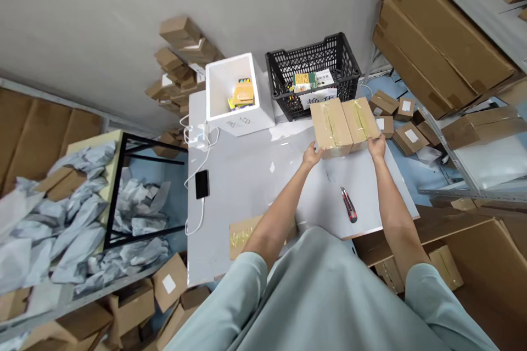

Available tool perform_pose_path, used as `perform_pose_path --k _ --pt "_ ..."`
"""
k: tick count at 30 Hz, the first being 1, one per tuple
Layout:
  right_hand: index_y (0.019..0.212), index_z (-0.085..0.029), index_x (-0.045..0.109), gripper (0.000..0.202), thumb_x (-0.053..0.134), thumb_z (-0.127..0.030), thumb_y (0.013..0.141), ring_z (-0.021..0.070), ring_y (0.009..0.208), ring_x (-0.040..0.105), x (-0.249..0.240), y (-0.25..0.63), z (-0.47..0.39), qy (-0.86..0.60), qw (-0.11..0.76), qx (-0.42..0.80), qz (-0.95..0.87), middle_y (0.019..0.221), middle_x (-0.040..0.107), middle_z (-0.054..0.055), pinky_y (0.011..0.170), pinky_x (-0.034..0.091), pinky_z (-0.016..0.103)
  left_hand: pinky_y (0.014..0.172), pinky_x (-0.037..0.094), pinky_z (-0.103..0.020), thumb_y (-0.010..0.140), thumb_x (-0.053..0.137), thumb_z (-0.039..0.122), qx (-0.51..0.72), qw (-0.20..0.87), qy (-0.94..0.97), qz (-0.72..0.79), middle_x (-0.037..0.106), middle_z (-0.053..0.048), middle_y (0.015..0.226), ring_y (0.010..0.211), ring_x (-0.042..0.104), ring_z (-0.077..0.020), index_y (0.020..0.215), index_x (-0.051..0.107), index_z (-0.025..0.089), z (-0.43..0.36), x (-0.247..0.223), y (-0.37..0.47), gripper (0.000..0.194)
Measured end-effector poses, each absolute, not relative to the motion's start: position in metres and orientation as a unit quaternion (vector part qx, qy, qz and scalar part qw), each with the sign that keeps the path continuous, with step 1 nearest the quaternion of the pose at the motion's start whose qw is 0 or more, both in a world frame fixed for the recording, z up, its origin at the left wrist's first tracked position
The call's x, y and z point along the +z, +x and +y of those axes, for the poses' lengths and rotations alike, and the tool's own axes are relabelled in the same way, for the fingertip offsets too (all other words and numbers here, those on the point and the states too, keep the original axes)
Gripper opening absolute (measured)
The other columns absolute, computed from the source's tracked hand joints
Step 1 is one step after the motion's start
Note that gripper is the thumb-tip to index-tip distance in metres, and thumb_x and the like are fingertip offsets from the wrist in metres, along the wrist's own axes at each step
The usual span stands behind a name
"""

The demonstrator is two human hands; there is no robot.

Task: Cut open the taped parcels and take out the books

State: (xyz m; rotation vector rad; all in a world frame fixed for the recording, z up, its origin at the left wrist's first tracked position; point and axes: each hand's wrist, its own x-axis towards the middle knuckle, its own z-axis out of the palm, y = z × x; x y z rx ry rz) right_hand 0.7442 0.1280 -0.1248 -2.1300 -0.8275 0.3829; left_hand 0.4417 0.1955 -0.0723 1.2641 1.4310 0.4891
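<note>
Two taped cardboard boxes stand side by side at the back right of the table, in front of the black crate. My left hand (313,154) grips the near left corner of the left cardboard box (323,120). At the near right corner of the right cardboard box (357,115), my right hand (376,146) has its fingers closed on the edge. Yellowish tape runs across both tops. Nearer to me lies a red and black utility knife (349,205). Another taped cardboard box (239,235) sits at the table's front, partly hidden by my left arm.
A white foam box (241,119) and a black plastic crate (284,100), both with small colourful packs inside, stand at the table's (242,175) back. A phone (202,184) lies on the left, cabled. Shelves, piled cartons and a large open carton (473,241) surround the table.
</note>
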Motion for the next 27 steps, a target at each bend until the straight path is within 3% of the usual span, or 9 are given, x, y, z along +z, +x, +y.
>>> perform_pose_path --k 3,6,8,11,15,18,20,23,27 --pt "0.160 -0.002 0.049 0.088 0.063 -0.063 0.099 0.0466 0.138 0.071 -0.128 0.720 0.091 -0.868 0.354 0.170 -0.304 0.154 0.064 0.041 0.121 0.054 0.066 0.136 0.046 -0.054 0.098 0.090 0.037 0.219 0.513 0.547 0.624 0.068 -0.027 0.164 0.155 0.066 -0.0415 0.163 0.065 0.013 0.153 -0.065 0.387 0.074" --pt "0.150 -0.012 0.061 0.081 0.069 -0.070 0.093 0.0428 0.129 0.074 -0.141 0.670 0.014 -0.868 0.257 0.251 -0.342 0.143 0.073 0.030 0.118 0.057 0.060 0.141 0.041 -0.052 0.106 0.078 0.044 0.285 0.362 0.646 0.609 0.071 -0.020 0.162 0.157 0.064 -0.0358 0.156 0.071 0.020 0.084 -0.059 0.281 0.056" --pt "0.134 -0.016 0.069 0.073 0.078 -0.069 0.084 0.0434 0.124 0.075 -0.149 0.632 -0.045 -0.865 0.209 0.287 -0.354 0.130 0.077 0.026 0.112 0.060 0.057 0.140 0.041 -0.056 0.109 0.071 0.053 0.308 0.270 0.633 0.657 0.073 -0.020 0.157 0.154 0.065 -0.0367 0.153 0.071 0.022 0.032 -0.057 0.198 0.054" --pt "0.125 -0.019 0.070 0.064 0.085 -0.060 0.078 0.0473 0.128 0.071 -0.153 0.592 -0.112 -0.869 0.148 0.310 -0.355 0.130 0.074 0.028 0.110 0.060 0.060 0.140 0.041 -0.061 0.106 0.070 0.062 0.283 0.197 0.553 0.758 0.072 -0.024 0.156 0.155 0.064 -0.0411 0.152 0.069 0.018 -0.042 -0.057 0.093 0.064" --pt "0.126 -0.017 0.066 0.050 0.074 -0.045 0.085 0.0500 0.142 0.062 -0.149 0.571 -0.132 -0.867 0.115 0.317 -0.366 0.142 0.066 0.031 0.121 0.050 0.066 0.138 0.043 -0.060 0.101 0.076 0.061 0.240 0.235 0.462 0.821 0.072 -0.027 0.155 0.154 0.066 -0.0418 0.151 0.069 0.013 -0.094 -0.069 0.025 0.069" --pt "0.117 -0.021 0.063 0.039 0.073 -0.039 0.084 0.0432 0.129 0.069 -0.144 0.555 -0.113 -0.846 0.122 0.356 -0.377 0.125 0.073 0.022 0.120 0.052 0.064 0.137 0.046 -0.055 0.101 0.078 0.057 0.242 0.294 0.474 0.794 0.074 -0.025 0.154 0.151 0.069 -0.0388 0.149 0.072 0.014 -0.098 -0.087 0.016 0.065" --pt "0.111 -0.024 0.059 0.035 0.072 -0.040 0.084 0.0362 0.112 0.074 -0.139 0.534 -0.101 -0.820 0.140 0.398 -0.386 0.108 0.075 0.013 0.111 0.060 0.058 0.137 0.045 -0.053 0.103 0.076 0.056 0.249 0.327 0.503 0.760 0.075 -0.024 0.153 0.151 0.069 -0.0378 0.145 0.076 0.014 -0.094 -0.097 0.019 0.059" --pt "0.108 -0.028 0.052 0.028 0.068 -0.042 0.089 0.0263 0.091 0.076 -0.132 0.484 -0.091 -0.771 0.176 0.462 -0.402 0.098 0.074 0.004 0.093 0.068 0.046 0.132 0.050 -0.050 0.110 0.065 0.056 0.267 0.372 0.529 0.715 0.079 -0.021 0.149 0.144 0.072 -0.0364 0.141 0.079 0.014 -0.093 -0.108 0.024 0.054" --pt "0.098 -0.031 0.047 0.028 0.069 -0.049 0.095 0.0179 0.068 0.064 -0.123 0.406 -0.087 -0.725 0.217 0.506 -0.414 0.078 0.062 -0.004 0.070 0.062 0.033 0.125 0.057 -0.045 0.112 0.062 0.062 0.313 0.417 0.520 0.676 0.080 -0.018 0.146 0.135 0.076 -0.0333 0.148 0.078 0.014 -0.103 -0.118 0.024 0.061"
